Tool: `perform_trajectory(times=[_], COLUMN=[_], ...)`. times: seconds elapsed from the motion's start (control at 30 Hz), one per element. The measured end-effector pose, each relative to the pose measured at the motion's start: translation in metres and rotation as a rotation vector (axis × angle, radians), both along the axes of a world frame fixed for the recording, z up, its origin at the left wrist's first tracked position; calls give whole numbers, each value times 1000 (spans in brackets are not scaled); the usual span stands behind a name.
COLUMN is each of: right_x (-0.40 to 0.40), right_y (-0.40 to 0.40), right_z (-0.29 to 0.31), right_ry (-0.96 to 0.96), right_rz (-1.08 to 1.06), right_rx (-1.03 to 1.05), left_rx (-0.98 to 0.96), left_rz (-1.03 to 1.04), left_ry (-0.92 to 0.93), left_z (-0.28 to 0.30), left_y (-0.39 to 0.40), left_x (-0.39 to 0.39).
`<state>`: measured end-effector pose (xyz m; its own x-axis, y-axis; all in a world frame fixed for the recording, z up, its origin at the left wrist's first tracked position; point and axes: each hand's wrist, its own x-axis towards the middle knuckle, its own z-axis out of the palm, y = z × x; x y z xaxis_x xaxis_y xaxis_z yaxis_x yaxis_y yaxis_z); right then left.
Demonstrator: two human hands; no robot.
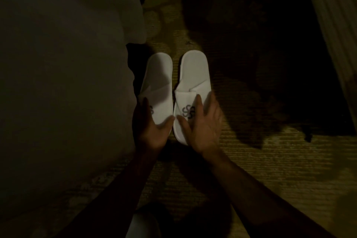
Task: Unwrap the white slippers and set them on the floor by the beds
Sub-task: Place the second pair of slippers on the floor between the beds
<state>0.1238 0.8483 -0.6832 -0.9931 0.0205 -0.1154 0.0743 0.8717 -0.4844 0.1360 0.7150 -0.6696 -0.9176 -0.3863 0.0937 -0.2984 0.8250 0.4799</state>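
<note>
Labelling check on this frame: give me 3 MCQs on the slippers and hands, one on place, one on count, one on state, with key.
1. Where do the white cloth slippers lie?
A. on the bed
B. on the patterned carpet beside the bed
C. on a chair

2. How many white slippers lie between the hands?
A. one
B. two
C. four

3. How are the hands?
A. fists closed, away from the slippers
B. fingers straight, resting on the toe ends
C. gripping a plastic wrapper

Key: 1 B, the left white cloth slipper and the right white cloth slipper sit on the patterned carpet next to the pale bedcover. 2 B, one pair, side by side. 3 B, the left hand and the right hand lie flat with spread fingers on the logo ends.
</note>
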Motion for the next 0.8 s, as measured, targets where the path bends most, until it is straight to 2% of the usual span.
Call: perform_trajectory(times=[0.2,0.37,0.53,0.8], right_x=[1,8,8,8], right_y=[-3,-2,-2,-1], right_z=[1,4,3,4], right_ry=[-25,-11,-16,-17], right_rz=[-21,-35,-22,-28], right_rx=[-40,-36,-22,-14], left_rx=[126,194,135,244], left_rz=[37,79,89,36], left_ry=[-69,-28,-83,-153], left_z=[-2,-4,-3,-6], left_y=[1,-2,-1,-9], left_x=[3,10,7,12])
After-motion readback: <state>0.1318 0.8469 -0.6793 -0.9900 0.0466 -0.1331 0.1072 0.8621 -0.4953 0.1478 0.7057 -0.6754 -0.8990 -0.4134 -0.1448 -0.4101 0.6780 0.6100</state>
